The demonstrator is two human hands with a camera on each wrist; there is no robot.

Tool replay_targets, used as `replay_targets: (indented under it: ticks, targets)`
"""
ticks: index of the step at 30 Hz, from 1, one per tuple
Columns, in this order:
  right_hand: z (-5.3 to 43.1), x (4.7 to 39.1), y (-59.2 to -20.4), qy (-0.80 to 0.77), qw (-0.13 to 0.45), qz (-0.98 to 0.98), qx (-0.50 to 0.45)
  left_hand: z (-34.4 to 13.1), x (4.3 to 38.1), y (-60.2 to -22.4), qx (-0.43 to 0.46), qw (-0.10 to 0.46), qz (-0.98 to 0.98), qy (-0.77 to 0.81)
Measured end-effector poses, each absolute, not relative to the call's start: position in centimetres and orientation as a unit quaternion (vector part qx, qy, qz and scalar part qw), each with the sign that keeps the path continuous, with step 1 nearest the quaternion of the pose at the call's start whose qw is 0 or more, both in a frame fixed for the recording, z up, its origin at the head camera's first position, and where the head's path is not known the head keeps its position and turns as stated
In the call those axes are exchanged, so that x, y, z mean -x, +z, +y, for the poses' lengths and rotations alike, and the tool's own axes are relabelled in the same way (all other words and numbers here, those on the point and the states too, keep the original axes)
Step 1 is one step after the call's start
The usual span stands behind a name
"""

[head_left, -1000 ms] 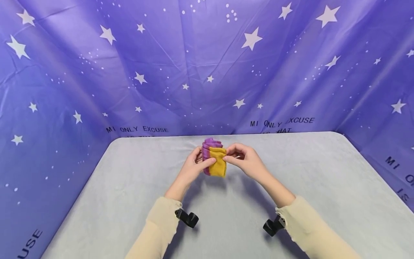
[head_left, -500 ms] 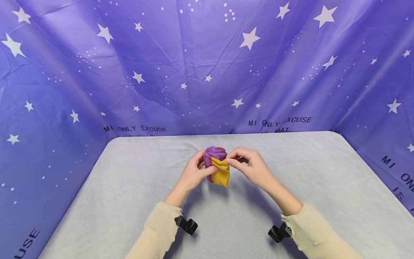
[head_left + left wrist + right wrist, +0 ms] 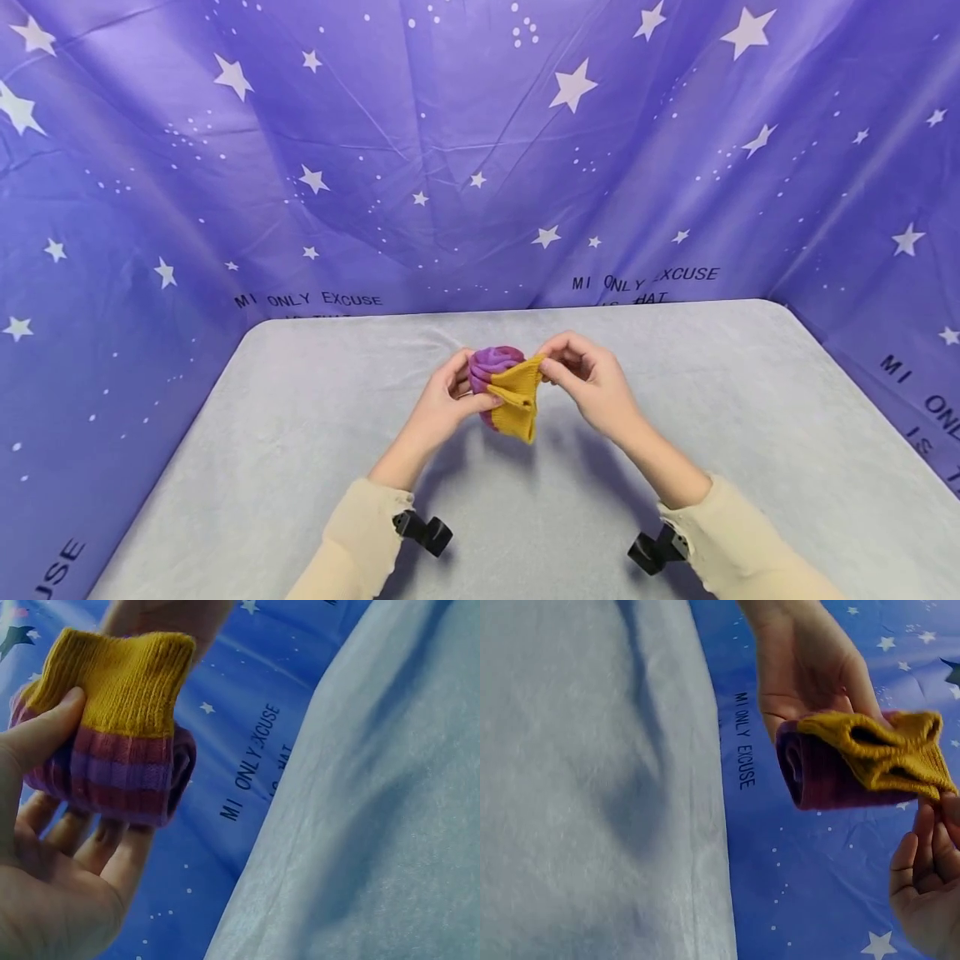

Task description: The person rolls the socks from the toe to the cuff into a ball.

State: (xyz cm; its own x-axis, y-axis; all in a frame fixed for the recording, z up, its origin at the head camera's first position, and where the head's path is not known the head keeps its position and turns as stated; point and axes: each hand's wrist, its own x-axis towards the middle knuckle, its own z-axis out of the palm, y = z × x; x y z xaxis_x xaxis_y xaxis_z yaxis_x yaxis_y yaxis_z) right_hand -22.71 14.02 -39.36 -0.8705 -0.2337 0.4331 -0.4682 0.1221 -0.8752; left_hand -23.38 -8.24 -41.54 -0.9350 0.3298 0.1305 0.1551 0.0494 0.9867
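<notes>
A rolled pair of socks (image 3: 491, 367), striped purple and maroon, is held above the table near its far side. Its ribbed yellow cuff (image 3: 139, 682) spreads out from the roll. My left hand (image 3: 438, 404) grips the roll from the left, thumb pressed on the yellow part and fingers behind. With thumb and fingertips, my right hand (image 3: 596, 383) pinches the upper edge of the cuff and holds it out from the roll. Two folded cuff openings (image 3: 870, 739) show in the right wrist view. In that view the right hand's fingertips are partly cut off by the frame.
A grey cloth-covered table (image 3: 300, 467) lies beneath both hands. Purple curtains (image 3: 450, 108) with white stars and printed words stand behind and at the sides. A black camera mount (image 3: 423, 533) is worn on the left wrist, and another (image 3: 658, 550) on the right.
The socks have come lower and nearer. The right hand has pulled the upper cuff edge out to the right, so the yellow part is spread wider. The left hand keeps its grip.
</notes>
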Motion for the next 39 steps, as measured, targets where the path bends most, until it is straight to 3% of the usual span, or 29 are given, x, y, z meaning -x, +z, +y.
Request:
replay_targets:
  ticks: [12, 17, 24, 28, 35, 39]
  targets:
    - [14.0, 22.9, -39.1, 0.639, 0.042, -0.732, -0.232, -9.1, 21.9, -40.4, -0.291, 0.035, 0.714, 0.635]
    - [13.7, 22.9, -39.4, 0.651, -0.018, -0.714, -0.257, -9.1, 21.6, -39.8, -0.321, 0.062, 0.708, 0.626]
    - [14.1, 23.2, -40.2, 0.675, -0.108, -0.690, -0.240, -8.3, 20.8, -39.9, -0.275, 0.112, 0.692, 0.658]
    - [14.2, 23.5, -40.5, 0.657, -0.084, -0.717, -0.218, -7.5, 20.6, -39.9, -0.230, 0.117, 0.701, 0.665]
    - [14.0, 23.0, -40.9, 0.575, 0.026, -0.801, -0.166, -7.0, 20.6, -40.4, -0.163, 0.121, 0.700, 0.685]
    - [14.3, 22.5, -40.5, 0.580, -0.008, -0.796, -0.171, -6.9, 20.8, -40.6, -0.146, 0.086, 0.712, 0.682]
